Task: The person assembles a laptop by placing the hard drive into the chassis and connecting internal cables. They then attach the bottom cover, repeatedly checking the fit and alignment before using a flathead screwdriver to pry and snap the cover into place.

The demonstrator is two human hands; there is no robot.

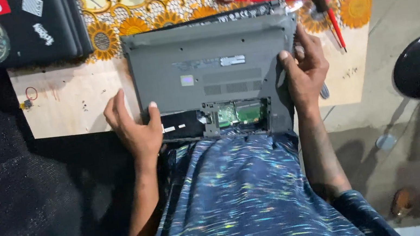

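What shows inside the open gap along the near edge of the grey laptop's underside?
Inside the grey laptop, a green circuit board and a black part with white labels show. The cover hides everything else.

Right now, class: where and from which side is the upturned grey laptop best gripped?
Probably by its two short side edges, one hand from each side: the grey laptop lies flat and wide, and the left hand and right hand already flank it, avoiding the open bay.

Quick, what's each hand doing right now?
Left hand: grip closed on the grey laptop base, near-left corner.
Right hand: grip closed on its right edge.
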